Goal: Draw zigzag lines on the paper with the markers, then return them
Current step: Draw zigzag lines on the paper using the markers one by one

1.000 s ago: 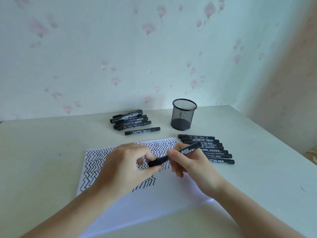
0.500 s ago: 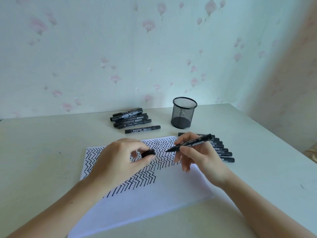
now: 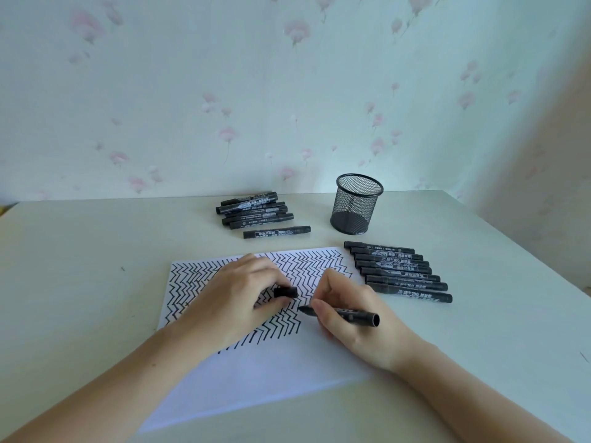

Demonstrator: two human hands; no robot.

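A white sheet of paper [image 3: 271, 378] lies on the table, its upper half covered in black zigzag lines. My right hand [image 3: 355, 321] grips an uncapped black marker [image 3: 351, 314] with its tip down on the paper beside the lowest zigzags. My left hand [image 3: 236, 298] rests on the paper and pinches the marker's black cap [image 3: 285, 292]. A row of several black markers [image 3: 399, 271] lies right of the sheet. Another pile of black markers [image 3: 256, 212] lies behind the sheet.
A black mesh pen cup [image 3: 356, 208] stands upright at the back, between the two marker groups. The pale table [image 3: 80, 266] ends at the flowered wall behind; its right edge slopes down at the far right.
My two hands pulled the cap off the marker. The left hand kept the cap and settled on the paper; the right hand turned the marker and lowered its tip to the sheet.
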